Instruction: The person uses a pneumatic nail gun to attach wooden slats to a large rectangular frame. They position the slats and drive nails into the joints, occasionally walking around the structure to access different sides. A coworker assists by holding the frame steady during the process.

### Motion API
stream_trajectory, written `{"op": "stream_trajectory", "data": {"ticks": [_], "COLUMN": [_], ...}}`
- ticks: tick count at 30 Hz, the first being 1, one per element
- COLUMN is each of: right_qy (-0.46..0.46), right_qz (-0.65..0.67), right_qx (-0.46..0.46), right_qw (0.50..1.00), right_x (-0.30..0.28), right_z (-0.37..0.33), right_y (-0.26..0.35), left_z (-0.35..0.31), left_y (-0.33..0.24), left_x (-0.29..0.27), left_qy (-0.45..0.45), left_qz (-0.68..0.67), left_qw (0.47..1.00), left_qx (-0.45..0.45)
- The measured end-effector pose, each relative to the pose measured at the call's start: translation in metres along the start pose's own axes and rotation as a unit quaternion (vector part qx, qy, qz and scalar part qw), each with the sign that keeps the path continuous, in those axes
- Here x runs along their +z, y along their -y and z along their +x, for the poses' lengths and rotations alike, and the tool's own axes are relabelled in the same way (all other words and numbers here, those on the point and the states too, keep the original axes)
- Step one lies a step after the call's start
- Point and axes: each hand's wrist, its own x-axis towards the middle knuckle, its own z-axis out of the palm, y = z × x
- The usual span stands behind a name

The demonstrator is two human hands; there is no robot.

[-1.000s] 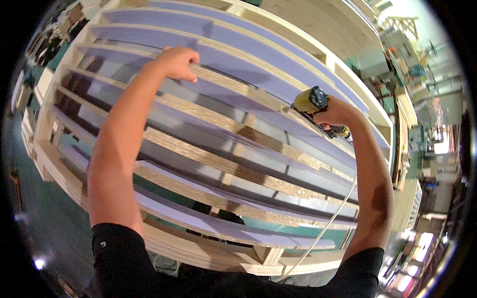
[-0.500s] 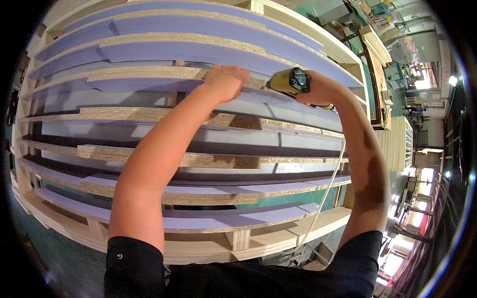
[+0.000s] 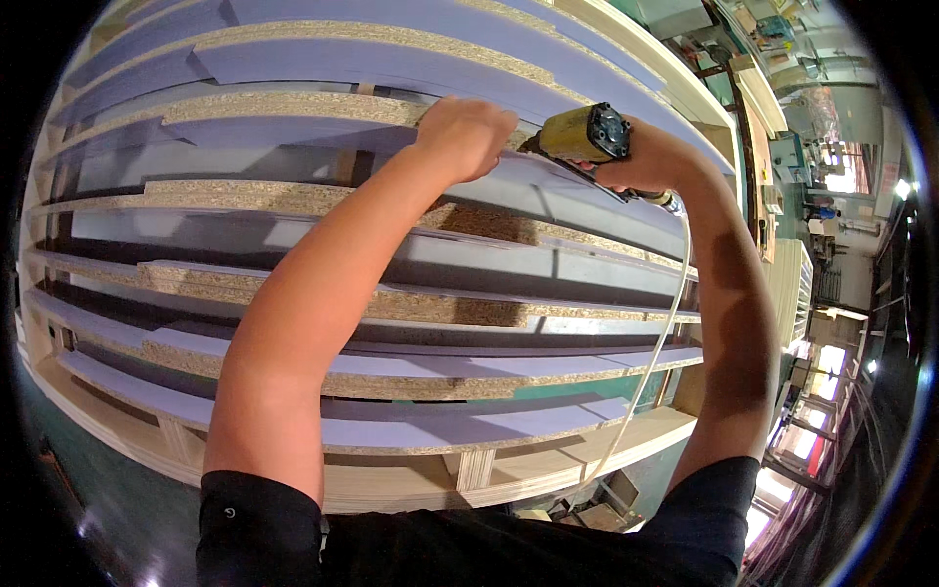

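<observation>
My right hand point(image 3: 646, 161) is closed around the handle of a pneumatic nail gun point(image 3: 577, 135), yellow with a black cap. Its nose points left, at the edge of a particle board strip point(image 3: 293, 105). From the handle a pale air hose point(image 3: 653, 367) hangs down toward me. My left hand point(image 3: 464, 137) grips that same strip just left of the nose, its fingers curled over the board's edge. The strip has a purple face and a raw, speckled edge. Whether the nose touches the board I cannot tell.
Several similar purple-faced strips stand on edge in rows across a pale wooden frame point(image 3: 391, 489). Green floor point(image 3: 108, 509) shows at the lower left. A stack of pale boards point(image 3: 790, 289) and a cluttered wooden bench point(image 3: 759, 186) stand to the right.
Both hands and the nail gun have shifted slightly right in the picture. The nail gun is turned a little, and more of its yellow body and the hose shows. The left hand still grips the strip.
</observation>
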Motion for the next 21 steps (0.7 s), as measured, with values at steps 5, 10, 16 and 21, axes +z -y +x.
{"op": "stream_trajectory", "data": {"ticks": [5, 10, 16, 21], "right_qy": [0.004, -0.010, -0.014, -0.015], "right_qz": [0.007, 0.002, 0.006, -0.009], "right_qx": [-0.017, 0.014, -0.020, -0.015], "right_qw": [1.000, 1.000, 1.000, 1.000], "right_x": [0.000, -0.003, -0.002, -0.002], "right_z": [0.003, -0.002, 0.003, 0.004], "right_y": [-0.011, 0.000, -0.020, -0.021], "left_z": [0.002, 0.001, 0.002, 0.001], "left_y": [0.002, 0.005, 0.004, 0.004], "left_x": [0.005, 0.008, 0.005, 0.004], "left_qy": [-0.021, -0.033, -0.029, -0.024], "left_qz": [0.000, 0.004, -0.003, -0.002], "left_qw": [1.000, 0.999, 0.999, 1.000], "left_qx": [0.010, 0.011, 0.018, 0.010]}}
